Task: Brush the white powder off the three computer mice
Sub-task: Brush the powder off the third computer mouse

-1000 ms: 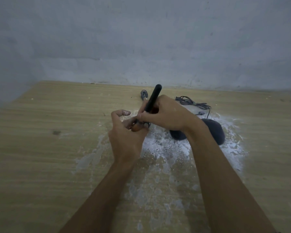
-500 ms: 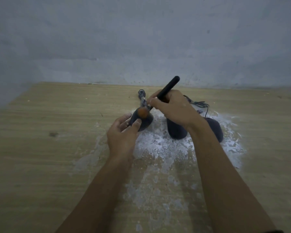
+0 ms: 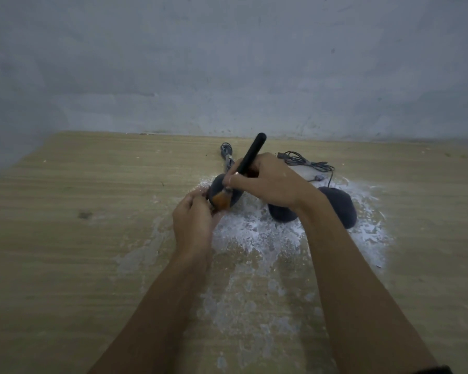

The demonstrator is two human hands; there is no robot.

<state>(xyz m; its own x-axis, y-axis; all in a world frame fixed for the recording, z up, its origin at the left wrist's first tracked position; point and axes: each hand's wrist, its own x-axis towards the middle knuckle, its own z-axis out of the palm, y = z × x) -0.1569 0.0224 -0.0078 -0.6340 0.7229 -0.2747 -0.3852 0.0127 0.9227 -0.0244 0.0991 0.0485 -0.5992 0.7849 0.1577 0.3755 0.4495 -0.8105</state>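
Three dark computer mice lie on a wooden table amid white powder point(image 3: 257, 230). My left hand point(image 3: 193, 220) grips the near end of the left mouse point(image 3: 219, 188). My right hand point(image 3: 270, 182) holds a black-handled brush point(image 3: 250, 155), and its orange bristles point(image 3: 222, 199) rest on that mouse. The middle mouse point(image 3: 281, 213) is partly hidden under my right wrist. To its right, the right mouse point(image 3: 338, 205) sits in the powder.
Bundled cables point(image 3: 305, 161) lie behind the mice, and the left mouse's cord point(image 3: 226, 152) runs toward the grey wall point(image 3: 227, 76). Powder is smeared over the wooden table point(image 3: 79, 252) toward me and to the right.
The brush handle swung right then back upright. Its bristles have moved down the left mouse toward my left hand, whose fingers have closed on the mouse's near end.
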